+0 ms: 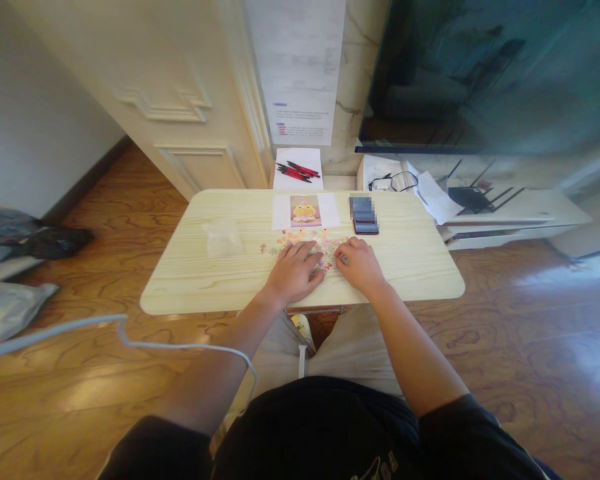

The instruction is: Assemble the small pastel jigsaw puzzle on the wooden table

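Note:
Small colourful pieces (325,265), seemingly from a jigsaw puzzle, lie scattered in the middle of the pale wooden table (180,280). Over their left part rests my left hand (295,270), palm down with its fingers apart, hiding some of them. My right hand (359,263) is at the right edge of the pieces. Its fingers are curled and pinched together; whatever is between them is too small to make out. Just beyond the pieces lies a white sheet (333,212) with a printed picture (305,211) of a yellow figure.
A phone (364,215) lies right of the sheet, and a clear plastic bag (224,239) on the table's left. Behind the table are red-and-black pens (299,171) on white paper and a black router (473,200). A pale cable (180,345) crosses over my left forearm.

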Demonstrator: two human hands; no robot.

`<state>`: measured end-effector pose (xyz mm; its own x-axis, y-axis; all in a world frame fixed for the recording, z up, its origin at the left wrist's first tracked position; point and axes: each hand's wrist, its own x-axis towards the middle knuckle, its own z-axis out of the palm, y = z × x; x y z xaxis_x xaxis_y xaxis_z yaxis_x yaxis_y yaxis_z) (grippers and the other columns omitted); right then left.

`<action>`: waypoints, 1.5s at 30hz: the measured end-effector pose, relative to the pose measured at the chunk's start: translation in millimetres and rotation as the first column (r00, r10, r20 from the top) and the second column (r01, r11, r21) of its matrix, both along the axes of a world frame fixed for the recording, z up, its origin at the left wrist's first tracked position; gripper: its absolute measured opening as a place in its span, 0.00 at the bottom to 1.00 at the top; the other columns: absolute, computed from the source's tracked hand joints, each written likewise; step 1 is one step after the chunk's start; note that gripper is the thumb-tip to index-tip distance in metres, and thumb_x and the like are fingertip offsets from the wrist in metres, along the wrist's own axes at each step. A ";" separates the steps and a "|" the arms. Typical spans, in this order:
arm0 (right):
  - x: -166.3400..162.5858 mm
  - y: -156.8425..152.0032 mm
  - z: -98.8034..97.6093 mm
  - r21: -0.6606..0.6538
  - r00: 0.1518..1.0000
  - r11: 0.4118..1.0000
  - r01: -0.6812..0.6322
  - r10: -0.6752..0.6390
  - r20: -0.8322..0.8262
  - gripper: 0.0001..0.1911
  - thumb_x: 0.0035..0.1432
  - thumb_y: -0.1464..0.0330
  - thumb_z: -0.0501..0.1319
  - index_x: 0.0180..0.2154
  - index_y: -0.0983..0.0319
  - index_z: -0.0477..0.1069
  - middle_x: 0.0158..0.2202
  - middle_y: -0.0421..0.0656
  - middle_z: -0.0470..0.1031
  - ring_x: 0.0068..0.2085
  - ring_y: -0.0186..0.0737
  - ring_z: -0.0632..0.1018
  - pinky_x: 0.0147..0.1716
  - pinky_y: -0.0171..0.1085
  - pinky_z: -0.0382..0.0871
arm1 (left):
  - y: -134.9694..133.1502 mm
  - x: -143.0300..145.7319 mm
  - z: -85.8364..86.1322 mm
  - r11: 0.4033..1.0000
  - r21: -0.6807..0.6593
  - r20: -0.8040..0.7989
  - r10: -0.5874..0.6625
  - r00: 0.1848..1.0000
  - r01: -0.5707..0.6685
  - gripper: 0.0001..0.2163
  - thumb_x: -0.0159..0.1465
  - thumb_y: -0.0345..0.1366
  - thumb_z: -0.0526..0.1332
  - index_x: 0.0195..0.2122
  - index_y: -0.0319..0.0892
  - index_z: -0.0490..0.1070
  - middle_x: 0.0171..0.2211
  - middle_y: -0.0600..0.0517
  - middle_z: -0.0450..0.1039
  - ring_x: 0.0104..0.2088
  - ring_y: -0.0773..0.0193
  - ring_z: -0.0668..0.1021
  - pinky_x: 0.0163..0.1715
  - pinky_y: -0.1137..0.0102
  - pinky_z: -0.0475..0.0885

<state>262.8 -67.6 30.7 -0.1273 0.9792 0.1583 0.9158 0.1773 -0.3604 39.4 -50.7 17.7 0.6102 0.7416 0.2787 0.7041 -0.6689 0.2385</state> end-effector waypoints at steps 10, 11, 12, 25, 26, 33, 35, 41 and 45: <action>-2.7 10.4 -0.3 -0.045 0.995 0.996 0.074 -0.071 0.071 0.17 0.72 0.66 0.59 0.58 0.58 0.79 0.52 0.52 0.76 0.54 0.52 0.75 0.55 0.45 0.69 | -3.4 6.0 5.3 0.998 -0.002 0.022 -0.063 0.998 0.063 0.17 0.72 0.45 0.60 0.58 0.52 0.79 0.68 0.45 0.69 0.68 0.45 0.69 0.70 0.44 0.63; -3.2 11.9 -0.5 -0.052 0.993 0.995 0.084 -0.080 0.085 0.17 0.72 0.65 0.59 0.58 0.57 0.79 0.52 0.52 0.76 0.54 0.53 0.75 0.55 0.45 0.69 | -3.3 6.7 4.9 0.997 -0.005 0.021 -0.072 0.997 0.072 0.17 0.72 0.45 0.60 0.58 0.53 0.79 0.68 0.45 0.68 0.68 0.45 0.69 0.70 0.44 0.62; -3.6 13.1 -0.6 -0.055 0.992 0.994 0.095 -0.089 0.094 0.17 0.72 0.65 0.59 0.57 0.57 0.80 0.53 0.52 0.76 0.54 0.53 0.75 0.54 0.45 0.69 | -3.1 7.3 4.3 0.997 -0.009 0.020 -0.082 0.996 0.082 0.17 0.72 0.46 0.60 0.58 0.53 0.79 0.68 0.45 0.68 0.69 0.45 0.68 0.70 0.43 0.61; -6.1 19.7 0.3 -0.057 0.985 0.986 0.156 -0.151 0.085 0.13 0.69 0.66 0.62 0.51 0.59 0.80 0.52 0.53 0.76 0.54 0.54 0.76 0.54 0.46 0.70 | -3.1 4.6 0.9 0.989 -0.025 0.035 -0.143 0.989 0.144 0.20 0.72 0.45 0.59 0.64 0.53 0.74 0.67 0.48 0.72 0.69 0.47 0.68 0.72 0.45 0.58; -6.1 20.3 0.6 -0.056 0.985 0.986 0.157 -0.153 0.079 0.12 0.69 0.66 0.62 0.50 0.59 0.80 0.51 0.53 0.76 0.54 0.54 0.77 0.54 0.46 0.70 | -3.6 4.5 1.1 0.989 -0.027 0.039 -0.146 0.988 0.147 0.20 0.72 0.44 0.58 0.64 0.53 0.74 0.66 0.49 0.73 0.69 0.48 0.68 0.72 0.45 0.58; -5.7 19.5 0.3 -0.023 0.994 0.994 0.105 -0.105 0.014 0.08 0.67 0.69 0.62 0.45 0.58 0.79 0.47 0.49 0.76 0.50 0.48 0.77 0.52 0.42 0.69 | -4.9 4.0 0.1 0.986 -0.033 0.032 -0.165 0.986 0.166 0.19 0.73 0.45 0.58 0.63 0.53 0.76 0.66 0.49 0.74 0.69 0.46 0.68 0.71 0.43 0.58; -4.2 17.7 -0.7 -0.031 0.997 0.996 0.080 -0.080 0.008 0.07 0.66 0.68 0.64 0.44 0.58 0.81 0.46 0.48 0.76 0.50 0.48 0.76 0.53 0.42 0.69 | -4.9 1.4 0.5 0.987 -0.039 0.027 -0.157 0.987 0.158 0.20 0.73 0.45 0.58 0.64 0.53 0.75 0.67 0.49 0.72 0.70 0.47 0.68 0.72 0.44 0.58; -0.2 12.2 -2.7 0.024 0.996 0.996 0.091 -0.092 0.016 0.16 0.69 0.66 0.60 0.54 0.57 0.81 0.54 0.50 0.75 0.54 0.52 0.72 0.57 0.46 0.66 | -2.4 -14.7 1.3 0.998 -0.060 0.000 -0.034 0.999 0.034 0.23 0.72 0.48 0.58 0.67 0.52 0.72 0.72 0.49 0.65 0.72 0.46 0.65 0.73 0.46 0.58; -4.9 10.6 -1.7 0.011 0.983 0.994 0.113 -0.113 0.143 0.20 0.71 0.65 0.56 0.58 0.51 0.79 0.61 0.49 0.71 0.58 0.58 0.67 0.55 0.52 0.66 | -2.6 -19.1 -2.1 0.995 -0.054 -0.061 0.075 0.995 -0.079 0.25 0.73 0.50 0.56 0.70 0.53 0.68 0.75 0.48 0.60 0.74 0.41 0.62 0.74 0.43 0.56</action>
<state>257.8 -57.0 28.9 -0.0375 0.9881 0.1494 0.9720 0.0708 -0.2241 20.3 -53.3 15.6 0.5649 0.8006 0.2000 0.7669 -0.5988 0.2309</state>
